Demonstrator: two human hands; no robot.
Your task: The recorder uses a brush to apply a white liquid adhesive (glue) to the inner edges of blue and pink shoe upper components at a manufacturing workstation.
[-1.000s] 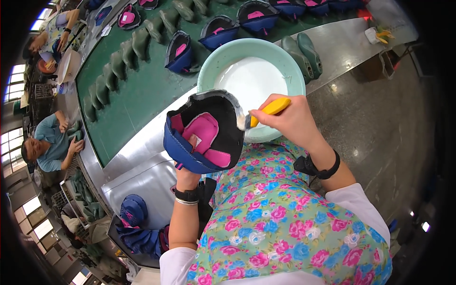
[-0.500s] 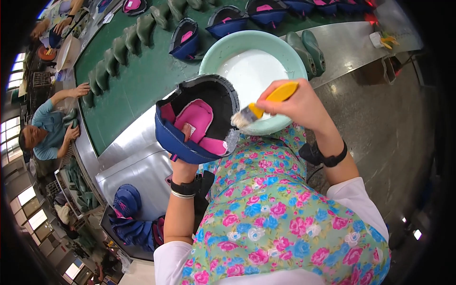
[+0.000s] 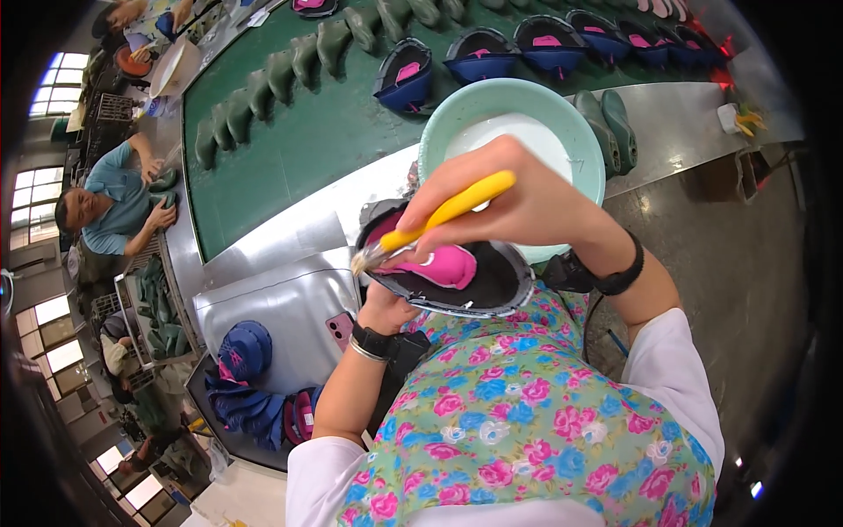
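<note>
**A brush at the edge of a blue shoe upper**

I am looking on as a person in a flowered apron works with both hands. The left hand holds a blue and black shoe upper from below, its fingers mostly hidden. The upper is tilted in mid-air, pink lining showing, between the apron and a pale green basin of white liquid. The right hand pinches a yellow-handled brush in closed fingers, reaching across the upper; its bristles are at the left edge, though I cannot tell if they touch. Beyond, more uppers line the green worktop.

The step in hand seems to be coating the rim with the liquid. The next move calls for a steady left grip and a light stroke following the edge.
</note>
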